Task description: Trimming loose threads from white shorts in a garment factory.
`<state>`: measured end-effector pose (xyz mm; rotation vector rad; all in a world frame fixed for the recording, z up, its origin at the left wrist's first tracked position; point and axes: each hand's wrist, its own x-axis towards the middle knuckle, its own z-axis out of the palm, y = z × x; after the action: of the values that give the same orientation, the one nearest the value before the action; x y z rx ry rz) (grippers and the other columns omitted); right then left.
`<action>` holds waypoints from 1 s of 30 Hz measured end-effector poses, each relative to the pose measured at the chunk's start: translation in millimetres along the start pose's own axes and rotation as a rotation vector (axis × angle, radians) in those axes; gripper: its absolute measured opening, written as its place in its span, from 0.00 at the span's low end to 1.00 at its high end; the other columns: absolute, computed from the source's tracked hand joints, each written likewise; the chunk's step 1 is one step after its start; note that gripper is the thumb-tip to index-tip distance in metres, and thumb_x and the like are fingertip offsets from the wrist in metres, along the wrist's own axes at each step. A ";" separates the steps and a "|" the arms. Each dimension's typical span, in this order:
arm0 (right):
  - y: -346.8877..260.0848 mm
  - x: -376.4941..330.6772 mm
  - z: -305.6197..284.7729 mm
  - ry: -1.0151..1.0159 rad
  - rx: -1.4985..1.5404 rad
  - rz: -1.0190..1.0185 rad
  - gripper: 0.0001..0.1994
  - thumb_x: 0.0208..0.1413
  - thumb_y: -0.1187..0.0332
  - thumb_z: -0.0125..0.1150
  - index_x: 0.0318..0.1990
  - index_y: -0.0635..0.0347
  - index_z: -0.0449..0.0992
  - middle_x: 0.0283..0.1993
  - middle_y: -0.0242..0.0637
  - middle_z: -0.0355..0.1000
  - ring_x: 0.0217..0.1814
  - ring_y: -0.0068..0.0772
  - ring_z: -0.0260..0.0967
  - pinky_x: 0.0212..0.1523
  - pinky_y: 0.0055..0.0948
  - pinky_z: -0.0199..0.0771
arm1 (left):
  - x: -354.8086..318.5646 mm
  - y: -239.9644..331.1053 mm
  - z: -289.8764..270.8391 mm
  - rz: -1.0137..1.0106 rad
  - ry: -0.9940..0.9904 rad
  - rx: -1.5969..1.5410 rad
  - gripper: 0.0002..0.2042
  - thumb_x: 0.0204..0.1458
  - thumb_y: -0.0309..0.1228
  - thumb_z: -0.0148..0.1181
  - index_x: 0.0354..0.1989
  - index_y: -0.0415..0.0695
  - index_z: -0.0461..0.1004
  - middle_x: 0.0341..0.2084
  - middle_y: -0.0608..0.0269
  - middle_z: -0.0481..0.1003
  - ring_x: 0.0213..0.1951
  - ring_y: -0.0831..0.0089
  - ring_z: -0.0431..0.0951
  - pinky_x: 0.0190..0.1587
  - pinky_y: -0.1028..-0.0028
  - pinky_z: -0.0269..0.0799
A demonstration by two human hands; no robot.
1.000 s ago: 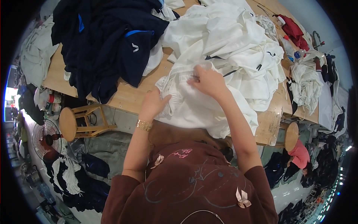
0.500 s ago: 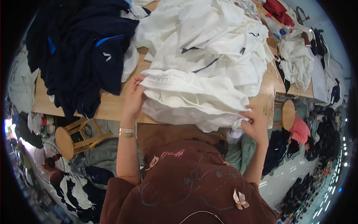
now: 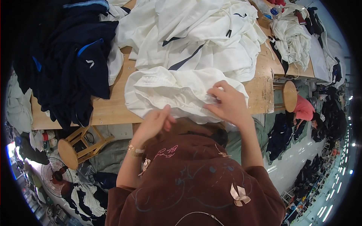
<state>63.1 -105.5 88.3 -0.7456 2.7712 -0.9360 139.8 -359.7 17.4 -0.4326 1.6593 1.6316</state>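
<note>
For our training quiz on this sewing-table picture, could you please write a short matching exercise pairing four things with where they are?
Things:
1. white garment
2. dark navy pile
3. wooden stool
4. right hand

Places:
A. on the floor, under the table's left end
B. table's left end
C. pinching the garment's right part
D. table's near edge, in front of the person

Pairs: 1-D, 2-B, 3-A, 4-C

white garment — near edge hidden, fingertips tucked

Bright, even light — fisheye-bent edges
</note>
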 end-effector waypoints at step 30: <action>121.5 6.8 25.6 0.693 1.689 0.505 0.15 0.59 0.63 0.46 0.45 0.65 0.68 0.43 0.39 0.71 0.44 0.33 0.70 0.48 0.34 0.70 | 19.6 -14.5 -6.0 0.368 0.048 0.145 0.12 0.55 0.32 0.46 0.31 0.35 0.71 0.25 0.65 0.73 0.30 0.78 0.72 0.33 0.78 0.67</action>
<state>13.7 -39.2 -4.5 0.5954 1.1958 -2.8235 135.5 -362.2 -7.2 -0.0953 1.9658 1.7530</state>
